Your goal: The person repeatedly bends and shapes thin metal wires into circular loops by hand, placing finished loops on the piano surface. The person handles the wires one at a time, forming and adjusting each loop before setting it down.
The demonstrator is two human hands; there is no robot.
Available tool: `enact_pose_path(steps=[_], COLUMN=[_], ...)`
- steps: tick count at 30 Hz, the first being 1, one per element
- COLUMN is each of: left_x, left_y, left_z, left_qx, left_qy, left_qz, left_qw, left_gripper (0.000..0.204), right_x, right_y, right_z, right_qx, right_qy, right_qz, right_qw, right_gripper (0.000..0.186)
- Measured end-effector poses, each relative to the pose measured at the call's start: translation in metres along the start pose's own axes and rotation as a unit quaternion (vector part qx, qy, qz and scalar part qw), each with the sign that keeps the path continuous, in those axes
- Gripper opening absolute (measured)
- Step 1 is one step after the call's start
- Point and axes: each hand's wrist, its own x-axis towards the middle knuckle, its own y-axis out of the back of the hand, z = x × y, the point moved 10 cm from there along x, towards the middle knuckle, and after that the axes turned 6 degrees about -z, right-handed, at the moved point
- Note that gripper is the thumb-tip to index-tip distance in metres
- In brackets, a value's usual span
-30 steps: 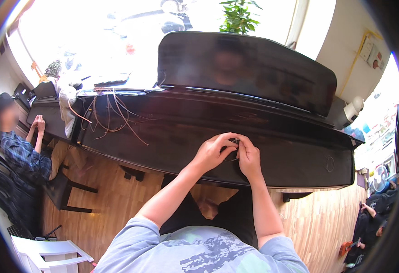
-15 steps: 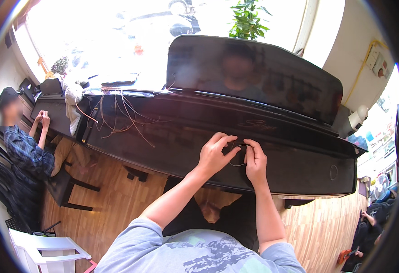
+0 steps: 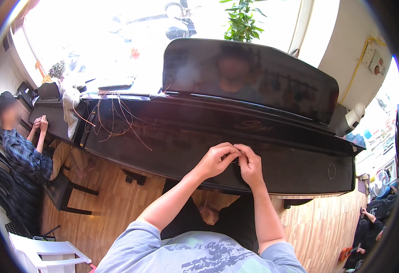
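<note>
Just above the black piano lid (image 3: pixel 277 168), my left hand (image 3: pixel 215 159) and my right hand (image 3: pixel 249 166) meet, fingers pinched on a thin string (image 3: pixel 236 162), probably wire, that is mostly hidden by them. A small loop of similar string (image 3: pixel 331 171) lies at the right end of the lid. Several loose strands (image 3: pixel 138 138) trail from the piano's back ledge over its left part. The glossy raised panel (image 3: pixel 281 79) stands behind my hands.
A person in plaid (image 3: pixel 24 152) sits at a dark keyboard (image 3: pixel 56 116) on the left. A white chair (image 3: pixel 44 255) is lower left. At right are a fan (image 3: pixel 381 182), people in dark clothing (image 3: pixel 368 227) and a small guitar (image 3: pixel 345 254). A plant (image 3: pixel 242 22) stands by the window.
My hands parted slightly half a second ago, showing a loop of string, and have now closed together again, a little lower in the picture than a second ago.
</note>
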Motion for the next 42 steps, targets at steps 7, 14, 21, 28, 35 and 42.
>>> enact_pose_path(steps=[7, 14, 21, 28, 35, 42], left_x=[-0.004, -0.002, -0.002, -0.003, -0.004, -0.002], left_y=[0.008, -0.001, -0.01, -0.004, 0.004, -0.002], left_z=[-0.03, -0.021, -0.016, -0.023, -0.026, -0.017], left_qx=[-0.124, -0.031, 0.007, -0.013, 0.003, 0.041], left_qy=[0.089, 0.118, 0.104, 0.111, 0.118, 0.042], left_qz=[0.071, 0.008, -0.046, 0.0, 0.041, 0.009], left_qw=[0.986, 0.993, 0.993, 0.994, 0.992, 0.998], left_gripper=[0.013, 0.017, 0.015, 0.014, 0.014, 0.016], right_x=[-0.002, -0.004, 0.0, -0.004, -0.009, -0.004], right_y=[-0.005, 0.003, 0.001, 0.002, -0.008, -0.004], right_z=[0.005, 0.011, 0.006, 0.017, 0.024, 0.022], right_qx=[-0.019, 0.032, 0.01, 0.03, 0.081, 0.098], right_qy=[-0.002, -0.071, 0.005, -0.04, -0.027, -0.05], right_qz=[-0.042, 0.007, 0.004, -0.013, -0.085, -0.039], right_qw=[0.999, 0.997, 1.0, 0.999, 0.993, 0.993], right_gripper=[0.018, 0.018, 0.019, 0.012, 0.009, 0.011])
